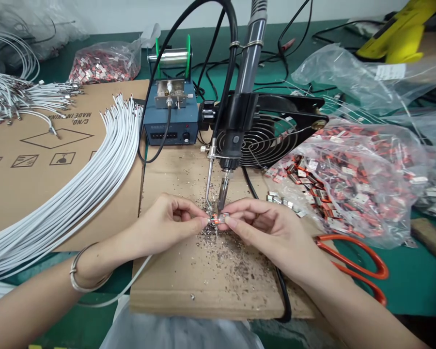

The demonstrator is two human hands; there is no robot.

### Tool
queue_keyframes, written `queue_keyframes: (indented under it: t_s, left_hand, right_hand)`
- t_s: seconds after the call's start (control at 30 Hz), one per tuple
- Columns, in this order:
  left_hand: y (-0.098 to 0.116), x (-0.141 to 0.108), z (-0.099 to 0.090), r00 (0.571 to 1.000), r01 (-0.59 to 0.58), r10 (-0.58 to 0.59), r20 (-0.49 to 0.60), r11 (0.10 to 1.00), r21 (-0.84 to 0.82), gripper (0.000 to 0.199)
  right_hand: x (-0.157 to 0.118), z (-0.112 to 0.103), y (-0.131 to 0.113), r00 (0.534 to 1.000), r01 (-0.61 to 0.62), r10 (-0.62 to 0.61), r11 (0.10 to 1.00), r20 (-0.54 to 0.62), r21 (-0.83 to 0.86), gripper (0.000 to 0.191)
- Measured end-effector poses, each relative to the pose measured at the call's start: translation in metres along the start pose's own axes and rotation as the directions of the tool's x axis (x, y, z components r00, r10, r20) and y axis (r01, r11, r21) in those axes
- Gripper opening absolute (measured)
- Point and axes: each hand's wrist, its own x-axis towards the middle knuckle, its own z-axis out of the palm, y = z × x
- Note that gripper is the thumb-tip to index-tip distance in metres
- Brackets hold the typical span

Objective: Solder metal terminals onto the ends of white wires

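My left hand (170, 220) pinches the end of a white cable (136, 276), which trails back under my wrist. Between thumb and fingers, my right hand (263, 230) grips a small orange and silver connector (221, 218). The cable end and connector meet under the tip of a soldering iron (224, 189), held upright in a stand. Beside the iron, a thin metal feed tube (209, 179) points down at the same spot. Solder bits lie scattered on the cardboard (174, 286) below.
A blue control box (171, 123) with a solder spool (172, 57) stands behind, next to a black fan (272, 133). White cables (105, 160) fan out at left. Bagged connectors (359, 184) and orange-handled scissors (381, 266) lie at right. Another connector bag (105, 60) sits back left.
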Motion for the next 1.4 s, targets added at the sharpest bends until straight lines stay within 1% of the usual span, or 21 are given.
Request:
queue_keyframes:
  t_s: [0.17,0.33,0.4,0.5,0.57,0.73,0.93,1.07,1.13,1.27,1.4]
  left_hand:
    - [0.0013,-0.0019,0.0008,1.0,-0.014,0.014,0.013,1.0,-0.003,0.027]
    - [-0.001,-0.0022,0.0004,0.999,-0.037,0.037,0.025,0.999,-0.016,0.029]
    - [-0.0012,-0.0021,0.0001,0.999,-0.028,0.028,0.025,1.0,-0.005,0.03]
    - [-0.0003,-0.0021,0.0,1.0,-0.017,0.017,0.007,0.999,0.027,0.029]
    - [0.0002,-0.0021,0.0,1.0,-0.017,0.017,-0.002,0.999,0.037,0.029]
    - [0.0007,-0.0021,-0.0001,1.0,-0.018,0.018,0.015,1.0,-0.02,0.03]
    - [0.0016,-0.003,0.001,0.999,-0.031,0.032,0.02,0.999,-0.035,0.029]
    - [0.0012,-0.003,0.0009,0.999,-0.039,0.04,0.026,0.998,-0.039,0.028]
    - [0.0014,-0.0026,0.0006,0.999,-0.044,0.045,0.026,0.998,-0.039,0.027]
    - [0.004,-0.0034,0.0002,0.999,-0.024,0.024,0.044,1.0,0.008,0.026]
    - [0.0052,-0.0054,-0.0018,0.998,0.019,-0.02,0.064,0.999,0.032,0.029]
  right_hand:
    - [-0.0028,-0.0041,0.0035,0.999,0.027,-0.027,1.0,0.034,-0.004,0.006]
    - [-0.0032,-0.0043,0.0045,0.996,0.071,-0.07,0.997,0.047,-0.028,0.006]
    - [-0.003,-0.0036,0.0038,0.997,0.065,-0.064,0.997,0.034,-0.04,0.007]
    - [-0.0027,-0.0024,0.0028,1.0,0.012,-0.012,0.999,0.004,-0.05,0.008]
    - [-0.0024,-0.0019,0.0024,1.0,0.0,0.0,0.999,-0.001,-0.051,0.009]
    - [-0.0014,-0.0029,0.0035,1.0,0.028,-0.028,0.999,0.015,-0.038,0.009]
    - [-0.0032,-0.0055,0.0054,0.997,0.066,-0.064,0.997,0.048,-0.035,0.008]
    - [-0.0034,-0.0041,0.0036,0.997,0.071,-0.069,0.994,0.028,-0.082,0.01]
    - [-0.0029,-0.0026,0.0026,0.999,0.049,-0.048,0.994,0.008,-0.101,0.011]
    - [-0.0025,-0.0013,0.0023,1.0,0.022,-0.022,0.993,-0.006,-0.119,0.015]
    - [-0.0021,-0.0036,0.0038,0.999,0.034,-0.032,0.994,0.018,-0.1,0.011]
